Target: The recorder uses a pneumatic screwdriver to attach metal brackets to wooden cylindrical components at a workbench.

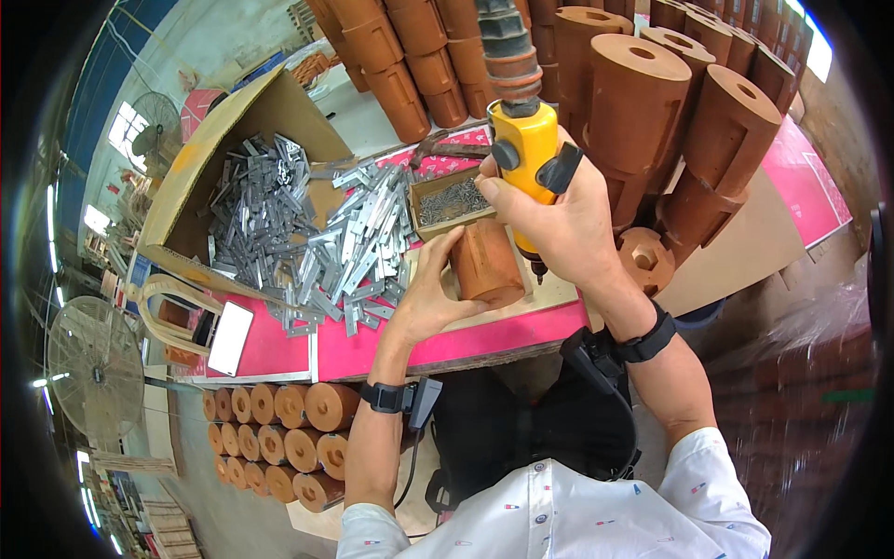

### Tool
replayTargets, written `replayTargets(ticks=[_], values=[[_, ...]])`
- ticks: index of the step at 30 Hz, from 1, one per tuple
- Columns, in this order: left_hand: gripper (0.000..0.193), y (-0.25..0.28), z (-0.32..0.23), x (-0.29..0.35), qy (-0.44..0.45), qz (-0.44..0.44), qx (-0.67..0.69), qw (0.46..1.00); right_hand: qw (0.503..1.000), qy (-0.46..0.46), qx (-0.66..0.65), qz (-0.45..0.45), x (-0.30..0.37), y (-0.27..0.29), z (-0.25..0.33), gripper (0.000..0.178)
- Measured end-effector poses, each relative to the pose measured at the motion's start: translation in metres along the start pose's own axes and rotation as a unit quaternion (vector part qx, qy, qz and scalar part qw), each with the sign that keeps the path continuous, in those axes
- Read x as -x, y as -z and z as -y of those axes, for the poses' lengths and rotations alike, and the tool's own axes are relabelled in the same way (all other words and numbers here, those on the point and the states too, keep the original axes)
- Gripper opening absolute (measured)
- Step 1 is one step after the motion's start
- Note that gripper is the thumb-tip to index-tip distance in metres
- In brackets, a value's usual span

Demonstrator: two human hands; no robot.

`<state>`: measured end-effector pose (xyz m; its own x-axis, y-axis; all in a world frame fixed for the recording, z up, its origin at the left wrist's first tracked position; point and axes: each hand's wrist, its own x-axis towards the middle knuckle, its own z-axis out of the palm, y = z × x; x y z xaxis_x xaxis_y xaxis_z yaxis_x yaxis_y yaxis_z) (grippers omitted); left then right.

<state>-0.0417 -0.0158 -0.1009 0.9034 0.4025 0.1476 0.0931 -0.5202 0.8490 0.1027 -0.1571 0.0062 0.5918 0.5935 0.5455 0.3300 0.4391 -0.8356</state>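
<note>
My left hand [424, 296] grips the near-left side of a short reddish-brown wooden cylinder [488, 265], thumb along its lower edge. It lies on a pale board at the front of the table. My right hand [570, 219] is wrapped around a yellow power screwdriver [524, 144] that hangs from a thick dark hose. Its dark bit [538, 267] points down just right of the cylinder; whether it touches the wood I cannot tell. Behind the cylinder, a small open box [416, 207] contains many small screws. Flat metal strips with holes [358, 238] lie in a heap left of my left hand.
A large cardboard box [172, 219] lies open at the left, spilling metal pieces. A hammer [447, 147] rests behind the screw box. Tall stacks of brown cylinders [638, 102] crowd the back and right. A white phone-like slab [231, 337] sits at the front-left edge; more cylinders [303, 447] are stacked below.
</note>
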Motion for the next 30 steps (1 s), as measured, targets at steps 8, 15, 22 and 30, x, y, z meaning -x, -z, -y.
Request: replayTargets(ticks=[8, 15, 22, 30], values=[[0.106, 0.009, -0.017, -0.004, -0.003, 0.025, -0.127, 0.992, 0.999, -0.026, -0.024, 0.0, -0.001, -0.008, -0.001, 0.039], [0.055, 0.032, 0.002, -0.011, 0.039, -0.121, 0.0, 0.992, 0.999, -0.043, -0.03, 0.011, 0.001, -0.002, -0.002, 0.038], [0.027, 0.067, 0.045, -0.037, 0.145, -0.207, -0.463, 0.85, 0.999, -0.037, -0.027, 0.02, 0.002, -0.001, 0.005, 0.038], [0.023, 0.075, 0.061, -0.041, 0.151, -0.288, -0.353, 0.877, 1.0, -0.012, 0.0, 0.003, 0.0, 0.004, 0.005, 0.042]])
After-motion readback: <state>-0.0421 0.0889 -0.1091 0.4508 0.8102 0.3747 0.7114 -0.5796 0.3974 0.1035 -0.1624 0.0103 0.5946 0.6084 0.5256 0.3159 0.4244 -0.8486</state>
